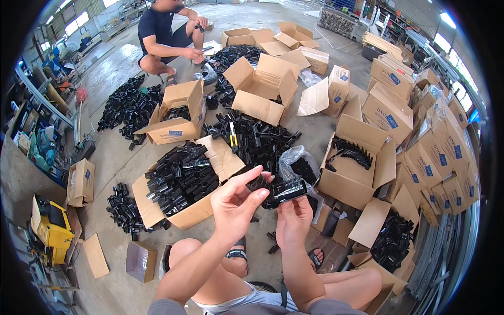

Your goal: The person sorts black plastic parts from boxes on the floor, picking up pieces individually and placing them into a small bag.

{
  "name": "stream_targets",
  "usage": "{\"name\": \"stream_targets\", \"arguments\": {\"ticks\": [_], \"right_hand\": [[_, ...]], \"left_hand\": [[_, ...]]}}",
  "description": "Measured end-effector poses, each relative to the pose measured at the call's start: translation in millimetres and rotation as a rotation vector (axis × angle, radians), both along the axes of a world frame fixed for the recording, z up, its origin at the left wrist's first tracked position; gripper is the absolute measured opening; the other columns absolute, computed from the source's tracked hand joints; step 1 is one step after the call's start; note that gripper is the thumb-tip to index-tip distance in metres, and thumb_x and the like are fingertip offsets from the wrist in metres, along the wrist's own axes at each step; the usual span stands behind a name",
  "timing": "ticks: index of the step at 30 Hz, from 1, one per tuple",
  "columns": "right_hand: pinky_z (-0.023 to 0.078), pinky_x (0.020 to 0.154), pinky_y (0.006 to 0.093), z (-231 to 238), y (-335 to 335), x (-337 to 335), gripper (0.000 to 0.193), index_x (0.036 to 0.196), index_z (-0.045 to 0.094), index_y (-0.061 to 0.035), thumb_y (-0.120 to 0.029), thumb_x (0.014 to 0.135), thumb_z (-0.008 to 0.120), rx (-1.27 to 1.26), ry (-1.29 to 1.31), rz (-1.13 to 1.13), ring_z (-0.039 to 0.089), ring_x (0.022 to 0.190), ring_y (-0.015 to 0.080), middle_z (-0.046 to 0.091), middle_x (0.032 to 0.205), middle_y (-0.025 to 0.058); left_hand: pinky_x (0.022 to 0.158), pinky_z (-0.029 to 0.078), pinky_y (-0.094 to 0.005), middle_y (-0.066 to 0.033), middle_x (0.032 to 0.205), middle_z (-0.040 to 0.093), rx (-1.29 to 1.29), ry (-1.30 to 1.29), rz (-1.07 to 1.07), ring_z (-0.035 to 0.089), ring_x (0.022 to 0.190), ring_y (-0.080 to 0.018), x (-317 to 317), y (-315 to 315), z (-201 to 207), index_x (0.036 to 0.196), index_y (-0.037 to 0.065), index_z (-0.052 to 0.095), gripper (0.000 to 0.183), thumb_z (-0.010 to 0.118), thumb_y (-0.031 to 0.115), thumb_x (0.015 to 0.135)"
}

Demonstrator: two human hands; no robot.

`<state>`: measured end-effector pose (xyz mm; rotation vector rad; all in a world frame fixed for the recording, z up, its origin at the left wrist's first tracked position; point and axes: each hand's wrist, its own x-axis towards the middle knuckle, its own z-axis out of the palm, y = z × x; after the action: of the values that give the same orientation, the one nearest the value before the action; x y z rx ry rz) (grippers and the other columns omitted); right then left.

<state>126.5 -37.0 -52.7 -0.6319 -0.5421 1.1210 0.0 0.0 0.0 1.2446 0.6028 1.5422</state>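
Note:
In front of me my left hand point(235, 206) pinches the left end of a glossy black tubular part point(286, 192) between thumb and fingers. My right hand point(294, 219) grips the right end from below, fingertips curled against it. A darker cap-like piece point(257, 183) shows at the left fingers; whether it is separate from the tube I cannot tell. Just beyond the hands lies a heap of black parts point(261, 140) and a clear plastic bag point(294, 155). To the left, an open carton point(190, 216) is filled with longer black tubes point(181, 176).
An open carton point(344, 181) on the right holds a curved row of black parts. Stacked closed cartons point(433, 157) stand farther right. A yellow-handled tool point(232, 137) lies on the heap. Another person point(163, 39) squats at the far left near more heaps. A yellow machine point(52, 231) stands left.

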Motion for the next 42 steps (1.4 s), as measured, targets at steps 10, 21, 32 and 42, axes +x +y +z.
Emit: {"name": "stream_targets", "arguments": {"ticks": [10, 21, 32, 42], "right_hand": [[0.048, 0.086, 0.0236, -5.8, -0.4, 7.7, 0.015, 0.107, 0.067, -0.0014, -0.002, 0.093, 0.072, 0.004, -0.243, -0.117, 0.061, 0.093, 0.0068, 0.069, 0.102, 0.0009], [0.052, 0.087, 0.0289, -3.2, -12.3, 12.0, 0.022, 0.118, 0.067, -0.0004, -0.009, 0.098, 0.068, -0.113, -0.049, 0.017, 0.066, 0.096, 0.0130, 0.071, 0.113, 0.0067], [0.052, 0.077, 0.0239, 0.6, -9.3, 18.2, 0.016, 0.108, 0.069, -0.0033, -0.018, 0.101, 0.066, -0.402, 0.045, 0.063, 0.068, 0.088, 0.0085, 0.072, 0.098, 0.0031], [0.048, 0.080, 0.0269, -4.6, -0.3, 21.4, 0.024, 0.111, 0.070, -0.0012, -0.016, 0.092, 0.072, -0.311, -0.863, -0.094, 0.062, 0.095, 0.0153, 0.065, 0.102, 0.0061]], "left_hand": [[0.065, 0.048, -0.0165, -0.0115, 0.119, 0.072, 0.010, 0.015, -0.012, 0.058, 0.078, -0.0005, -1.2, 2.7, -2.0, 0.131, 0.001, 0.066, 0.044, 0.075, -0.006, 0.088], [0.078, 0.057, -0.0248, -0.0113, 0.115, 0.075, 0.106, 0.304, 0.030, 0.071, 0.094, -0.0113, -1.0, 0.1, 1.1, 0.123, 0.001, 0.070, 0.041, 0.079, -0.004, 0.084], [0.093, 0.055, -0.0322, -0.0151, 0.125, 0.070, -0.085, 0.473, -0.074, 0.070, 0.107, -0.0214, 15.9, -10.2, -3.1, 0.152, 0.003, 0.042, 0.075, 0.078, 0.009, 0.086], [0.078, 0.059, -0.0255, 0.0000, 0.111, 0.071, -0.899, 0.089, -0.400, 0.068, 0.093, -0.0065, 4.3, 8.8, -22.9, 0.131, 0.007, 0.065, 0.033, 0.055, 0.028, 0.107]]}}
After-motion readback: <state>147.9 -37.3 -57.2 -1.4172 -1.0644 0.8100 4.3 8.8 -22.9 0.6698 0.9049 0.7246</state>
